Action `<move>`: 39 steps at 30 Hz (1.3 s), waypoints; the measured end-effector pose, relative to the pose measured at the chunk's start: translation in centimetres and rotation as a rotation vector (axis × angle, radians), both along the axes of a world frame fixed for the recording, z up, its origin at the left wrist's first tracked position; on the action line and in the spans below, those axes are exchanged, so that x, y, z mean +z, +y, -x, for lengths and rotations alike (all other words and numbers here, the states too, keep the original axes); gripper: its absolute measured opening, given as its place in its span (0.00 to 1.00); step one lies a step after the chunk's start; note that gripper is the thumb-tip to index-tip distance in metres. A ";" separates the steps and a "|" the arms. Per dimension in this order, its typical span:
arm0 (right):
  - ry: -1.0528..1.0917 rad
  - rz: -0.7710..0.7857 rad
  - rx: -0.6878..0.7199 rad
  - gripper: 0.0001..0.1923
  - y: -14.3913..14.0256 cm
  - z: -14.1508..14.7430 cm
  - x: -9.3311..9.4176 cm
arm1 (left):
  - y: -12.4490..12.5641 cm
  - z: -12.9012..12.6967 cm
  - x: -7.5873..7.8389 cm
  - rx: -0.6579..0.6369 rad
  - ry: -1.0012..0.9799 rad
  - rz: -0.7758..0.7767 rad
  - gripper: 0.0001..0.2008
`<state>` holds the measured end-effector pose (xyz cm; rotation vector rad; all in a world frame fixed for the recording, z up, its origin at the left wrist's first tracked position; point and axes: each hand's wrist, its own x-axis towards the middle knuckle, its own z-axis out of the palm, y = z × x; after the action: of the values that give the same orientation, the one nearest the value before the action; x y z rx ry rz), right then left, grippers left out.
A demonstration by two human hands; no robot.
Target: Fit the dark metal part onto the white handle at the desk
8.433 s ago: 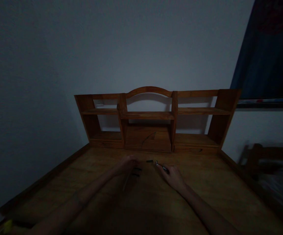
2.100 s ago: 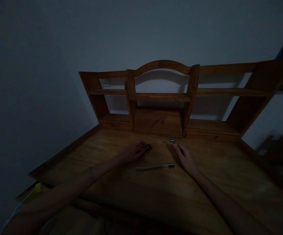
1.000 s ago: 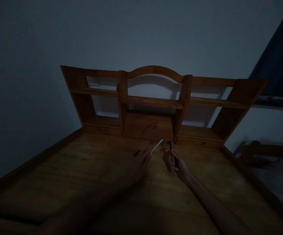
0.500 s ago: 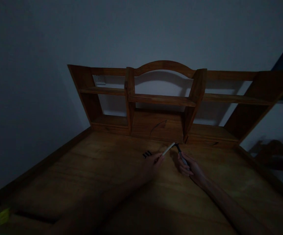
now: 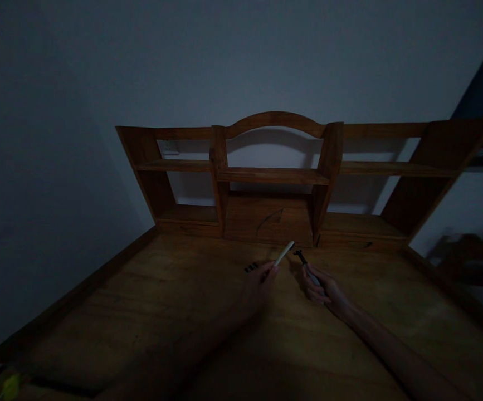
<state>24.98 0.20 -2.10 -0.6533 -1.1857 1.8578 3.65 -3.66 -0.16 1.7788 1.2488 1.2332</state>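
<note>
Light: the room is lying in deep shadow, so small parts are showing poorly and fine detail is staying uncertain.

Left hand [image 5: 254, 285]: it is reaching forward over the bench [image 5: 149, 312] with its fingers closed round the near end of a pale slim stick [image 5: 284, 253], perhaps a pen body; the far end is pointing up and away toward the shelf unit [image 5: 274, 178].

Right hand [image 5: 325, 287]: its fingers are pinching a thin dark tool [image 5: 306, 264], whose small dark head is standing just beside the tip of the pale stick; whether the two tips are touching cannot be told.

Loose bits: a few small dark pieces [image 5: 250, 267] are lying on the bench just left of the left hand's fingertips, close to its knuckles.

Risk, slipping: both things are being held by their ends only, so a push between the tips is likely to make one twist out of the fingers and roll.

Risk, scattering: the left hand is working right next to the dark pieces, so a sideways move is likely to sweep them off, and in this gloom they would be hard to find.

Risk, misalignment: with so little light, the tips could be meeting off-centre, and forcing them could bend the thin tool.

Bench edge: a yellow object [image 5: 10, 385] is sitting at the near left corner, well apart from the hands.
</note>
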 end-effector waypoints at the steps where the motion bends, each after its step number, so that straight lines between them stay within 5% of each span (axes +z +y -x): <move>1: 0.002 0.003 0.004 0.15 0.0 0.0 0.0 | 0.0 0.0 -0.1 -0.019 -0.017 0.004 0.21; 16: 0.033 0.003 0.024 0.14 0.1 0.1 -0.2 | -0.3 -0.2 0.8 -0.139 -0.023 0.021 0.20; 35: 0.115 0.035 0.135 0.15 0.8 -0.3 -0.5 | -0.9 -0.2 0.7 0.034 -0.011 -0.024 0.19; 39: 0.111 0.033 0.127 0.15 0.6 -0.2 -0.3 | -0.9 -0.3 0.7 -0.018 -0.008 -0.023 0.19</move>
<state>25.20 0.79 -2.41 -0.4957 -1.1485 1.9967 3.92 -4.57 0.50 1.7964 1.2157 1.2479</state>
